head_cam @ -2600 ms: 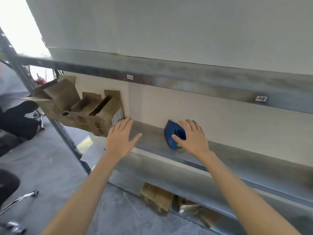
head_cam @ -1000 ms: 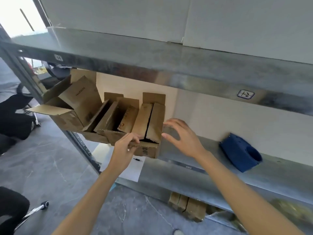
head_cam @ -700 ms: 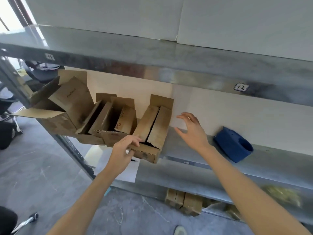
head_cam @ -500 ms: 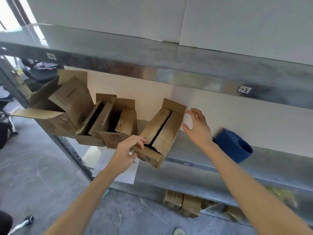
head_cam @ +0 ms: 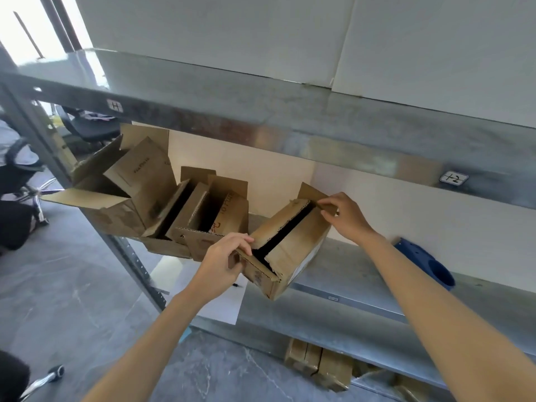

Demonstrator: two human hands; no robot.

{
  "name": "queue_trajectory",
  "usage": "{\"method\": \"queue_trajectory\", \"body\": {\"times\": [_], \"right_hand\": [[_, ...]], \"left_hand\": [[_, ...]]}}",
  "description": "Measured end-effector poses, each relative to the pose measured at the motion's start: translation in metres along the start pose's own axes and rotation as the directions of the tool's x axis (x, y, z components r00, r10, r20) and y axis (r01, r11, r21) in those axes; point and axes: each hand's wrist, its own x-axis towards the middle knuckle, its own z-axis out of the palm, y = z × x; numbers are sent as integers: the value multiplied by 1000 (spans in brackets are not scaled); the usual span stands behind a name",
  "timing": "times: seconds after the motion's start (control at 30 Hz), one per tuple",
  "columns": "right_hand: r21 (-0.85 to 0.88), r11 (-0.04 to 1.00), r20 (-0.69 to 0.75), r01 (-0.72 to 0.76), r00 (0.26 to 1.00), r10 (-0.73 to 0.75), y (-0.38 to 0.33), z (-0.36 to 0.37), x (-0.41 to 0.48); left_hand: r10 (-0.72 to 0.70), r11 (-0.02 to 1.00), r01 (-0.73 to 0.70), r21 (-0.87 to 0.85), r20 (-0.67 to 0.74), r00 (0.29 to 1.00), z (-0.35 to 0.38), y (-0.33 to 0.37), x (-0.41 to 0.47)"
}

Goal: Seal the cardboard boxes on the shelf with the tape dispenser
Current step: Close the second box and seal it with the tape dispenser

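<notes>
A small brown cardboard box lies at an angle on the metal shelf, its near corner hanging past the shelf's front edge. A dark gap runs between its two long top flaps. My left hand grips the near end flap. My right hand pinches the far end flap at the back. The blue tape dispenser lies on the shelf to the right, behind my right forearm and apart from both hands.
Two more open cardboard boxes stand at the shelf's left end, flaps up. An upper shelf overhangs. A white sheet lies on the lower level, and flat cardboard below. Office chairs stand at left.
I pulled the small box away from the other boxes, rightward and turned at an angle. My right hand left the tape dispenser and took the far flap; my left grips the near flap.
</notes>
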Motion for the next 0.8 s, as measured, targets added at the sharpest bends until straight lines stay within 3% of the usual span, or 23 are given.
{"method": "queue_trajectory", "body": {"times": [0.23, 0.47, 0.8], "right_hand": [[-18, 995, -171, -97, 981, 93, 31, -20, -37], [-35, 973, -279, -228, 937, 209, 59, -40, -92], [-2, 959, -399, -285, 879, 261, 66, -47, -139]], "left_hand": [[-37, 998, 34, -51, -61, 997, 22, 7, 8], [-265, 906, 251, -342, 7, 964, 48, 36, 39], [-280, 853, 272, -446, 47, 959, 77, 62, 68]]}}
